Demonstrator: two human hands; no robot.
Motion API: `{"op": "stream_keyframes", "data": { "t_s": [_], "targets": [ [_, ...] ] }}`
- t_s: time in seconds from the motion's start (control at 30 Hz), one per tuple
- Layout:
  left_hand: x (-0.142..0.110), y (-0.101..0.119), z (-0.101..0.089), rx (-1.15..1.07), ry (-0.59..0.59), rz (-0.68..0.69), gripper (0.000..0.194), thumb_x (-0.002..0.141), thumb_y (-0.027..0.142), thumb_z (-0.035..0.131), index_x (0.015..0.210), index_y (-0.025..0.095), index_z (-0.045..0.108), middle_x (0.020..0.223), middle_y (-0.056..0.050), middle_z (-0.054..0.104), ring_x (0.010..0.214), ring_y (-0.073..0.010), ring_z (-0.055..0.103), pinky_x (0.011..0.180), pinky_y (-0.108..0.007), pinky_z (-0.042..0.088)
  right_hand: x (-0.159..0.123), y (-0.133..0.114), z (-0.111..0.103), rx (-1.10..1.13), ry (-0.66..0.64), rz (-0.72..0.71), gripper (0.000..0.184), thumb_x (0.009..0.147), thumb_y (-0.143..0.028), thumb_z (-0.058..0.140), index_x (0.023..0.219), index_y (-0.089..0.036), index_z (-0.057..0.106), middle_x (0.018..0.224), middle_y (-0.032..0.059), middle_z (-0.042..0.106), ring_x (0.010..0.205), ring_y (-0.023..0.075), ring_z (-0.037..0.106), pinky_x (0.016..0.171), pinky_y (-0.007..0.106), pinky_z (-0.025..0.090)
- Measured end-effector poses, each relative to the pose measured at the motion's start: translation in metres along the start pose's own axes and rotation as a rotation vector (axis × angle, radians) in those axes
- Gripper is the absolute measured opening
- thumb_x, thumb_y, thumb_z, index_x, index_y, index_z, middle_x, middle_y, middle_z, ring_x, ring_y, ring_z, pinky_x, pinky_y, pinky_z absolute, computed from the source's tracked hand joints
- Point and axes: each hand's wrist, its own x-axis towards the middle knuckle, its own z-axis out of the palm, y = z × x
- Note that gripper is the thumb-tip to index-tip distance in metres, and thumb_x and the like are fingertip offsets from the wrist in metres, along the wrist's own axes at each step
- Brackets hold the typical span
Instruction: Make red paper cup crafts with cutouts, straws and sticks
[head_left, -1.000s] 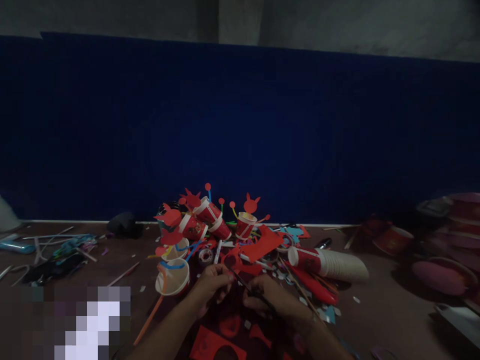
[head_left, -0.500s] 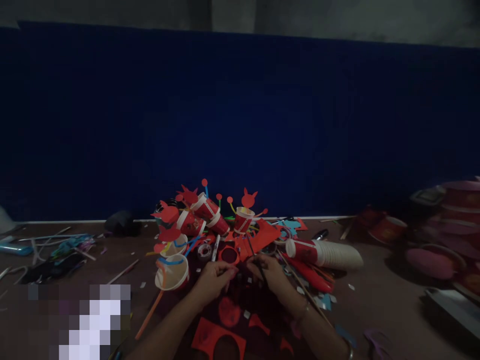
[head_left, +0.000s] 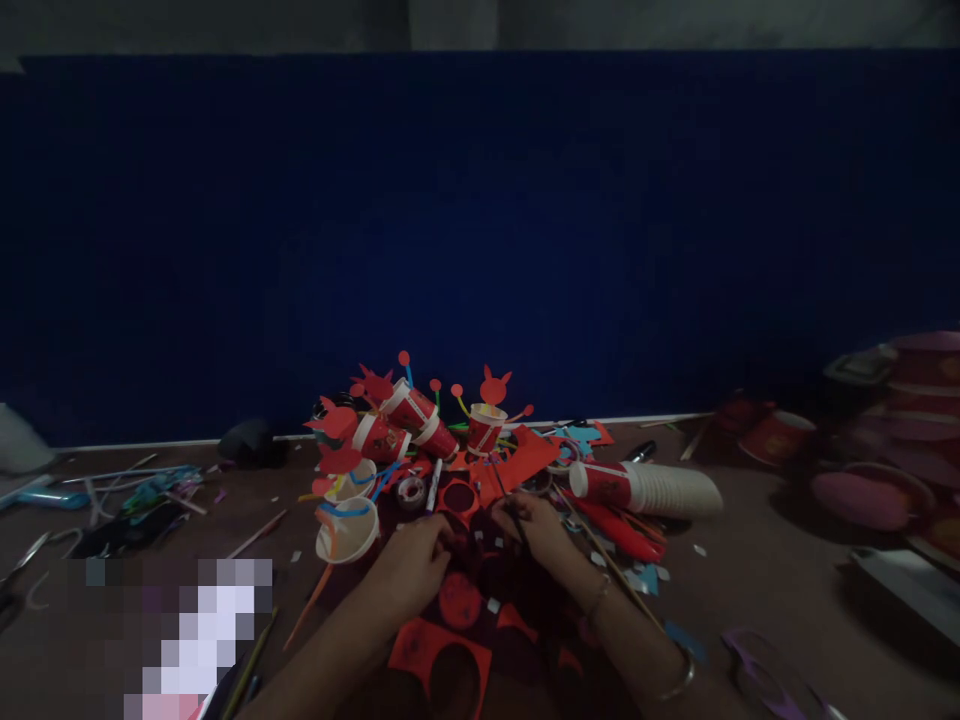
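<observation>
My left hand (head_left: pixel 414 566) is closed, fingers curled down over the scraps; what they hold, if anything, is hidden. A thin dark stick (head_left: pixel 501 482), perhaps a pencil or brush, slants up out of my closed right hand (head_left: pixel 534 522). Between my forearms lies a red paper disc (head_left: pixel 459 600), with a red sheet with a round cutout (head_left: pixel 411 645) below it. Beyond my hands is a red paper ring (head_left: pixel 457 494) beside a tape roll (head_left: pixel 411 492). A white paper cup (head_left: pixel 349 535) with blue and orange strips stands left of my left hand.
Red-printed cups with paper heads (head_left: pixel 486 428) cluster at the back. A long stack of paper cups (head_left: pixel 671 490) lies on its side at right, near a red pouch-like item (head_left: pixel 622 535). Purple scissors (head_left: pixel 757 665) lie front right. Strips and scraps (head_left: pixel 142 495) cover the left.
My left hand has moved slightly left and turned, its fingers now curled downward. My right hand keeps the stick and has shifted a little. The view has tilted slightly.
</observation>
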Motion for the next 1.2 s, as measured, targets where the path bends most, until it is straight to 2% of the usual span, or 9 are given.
{"op": "stream_keyframes", "data": {
  "t_s": [0.13, 0.23, 0.37, 0.5, 0.57, 0.67, 0.8, 0.93, 1.2],
  "targets": [
    [-0.029, 0.005, -0.015, 0.058, -0.246, -0.012, 0.036, 0.053, 0.003, 0.053, 0.081, 0.023, 0.063, 0.090, -0.004, 0.063, 0.082, -0.0230, 0.057, 0.068, -0.028, 0.037, 0.000, -0.001, 0.000, 0.034, 0.034, 0.002, 0.023, 0.062, -0.041, 0.061, 0.066, -0.018, 0.056, 0.043, -0.0061, 0.049, 0.034, 0.0083, 0.042, 0.036, 0.020, 0.032],
    [-0.047, 0.002, -0.021, 0.074, -0.232, -0.075, 0.048, 0.048, 0.000, 0.053, 0.087, 0.025, 0.064, 0.100, -0.005, 0.064, 0.090, -0.0265, 0.057, 0.071, -0.030, 0.036, 0.000, -0.001, 0.000, 0.054, 0.029, 0.006, 0.022, 0.062, -0.039, 0.062, 0.066, -0.018, 0.057, 0.042, -0.0062, 0.050, 0.034, 0.0081, 0.042, 0.035, 0.020, 0.032],
    [-0.051, -0.008, -0.023, 0.055, -0.242, -0.051, 0.024, 0.053, 0.006, 0.057, 0.068, 0.023, 0.064, 0.082, -0.002, 0.065, 0.079, -0.0235, 0.057, 0.064, -0.027, 0.035, 0.001, 0.002, 0.001, 0.075, 0.035, -0.004, 0.022, 0.061, -0.039, 0.062, 0.065, -0.018, 0.055, 0.042, -0.0067, 0.049, 0.034, 0.0081, 0.042, 0.035, 0.020, 0.033],
    [-0.027, -0.006, -0.019, -0.360, -0.218, -0.062, 0.005, 0.061, 0.016, 0.060, 0.060, 0.020, 0.062, 0.059, 0.003, 0.059, 0.056, -0.0143, 0.051, 0.050, -0.022, 0.032, 0.002, 0.003, 0.002, 0.092, 0.038, -0.023, 0.027, 0.060, -0.042, 0.065, 0.066, -0.018, 0.054, 0.042, -0.0067, 0.049, 0.035, 0.0087, 0.043, 0.036, 0.020, 0.033],
    [-0.008, -0.001, -0.010, -0.700, -0.091, -0.149, 0.009, 0.066, 0.025, 0.061, 0.071, 0.018, 0.064, 0.058, 0.002, 0.061, 0.049, -0.0123, 0.050, 0.046, -0.021, 0.034, 0.002, 0.002, 0.002, 0.103, 0.036, -0.042, 0.029, 0.061, -0.045, 0.065, 0.068, -0.018, 0.055, 0.042, -0.0065, 0.050, 0.036, 0.0093, 0.044, 0.037, 0.021, 0.034],
    [0.020, 0.009, 0.011, -1.199, 0.236, -0.273, 0.020, 0.059, 0.029, 0.072, 0.071, 0.015, 0.063, 0.053, 0.003, 0.059, 0.046, -0.0090, 0.049, 0.047, -0.019, 0.037, -0.002, -0.003, 0.001, 0.115, 0.028, -0.081, 0.033, 0.062, -0.049, 0.065, 0.070, -0.018, 0.055, 0.045, -0.0061, 0.051, 0.040, 0.0103, 0.048, 0.041, 0.022, 0.037],
    [0.043, 0.014, 0.037, -1.319, 0.411, -0.296, 0.025, 0.060, 0.033, 0.071, 0.074, 0.017, 0.058, 0.055, 0.006, 0.057, 0.048, -0.0064, 0.050, 0.047, -0.016, 0.038, -0.011, -0.009, 0.001, 0.181, -0.100, -0.113, 0.035, 0.064, -0.048, 0.066, 0.076, -0.017, 0.056, 0.056, -0.0033, 0.057, 0.049, 0.0106, 0.052, 0.048, 0.022, 0.039],
    [0.049, 0.011, 0.051, -1.376, 0.486, -0.278, 0.029, 0.058, 0.032, 0.074, 0.077, 0.017, 0.058, 0.057, 0.007, 0.057, 0.049, -0.0062, 0.051, 0.047, -0.016, 0.038, -0.014, -0.008, 0.006, 0.161, -0.228, -0.134, 0.038, 0.061, -0.050, 0.069, 0.075, -0.016, 0.058, 0.062, -0.0026, 0.057, 0.051, 0.0105, 0.051, 0.049, 0.022, 0.039],
    [0.049, 0.007, 0.058, -1.339, 0.425, -0.291, 0.029, 0.056, 0.031, 0.076, 0.070, 0.015, 0.056, 0.049, 0.008, 0.053, 0.041, -0.0046, 0.043, 0.041, -0.016, 0.032, -0.012, -0.001, 0.009, 0.115, -0.226, -0.041, 0.042, 0.062, -0.053, 0.068, 0.074, -0.014, 0.058, 0.051, -0.0051, 0.050, 0.042, 0.0074, 0.043, 0.042, 0.019, 0.032]
  ]
}}
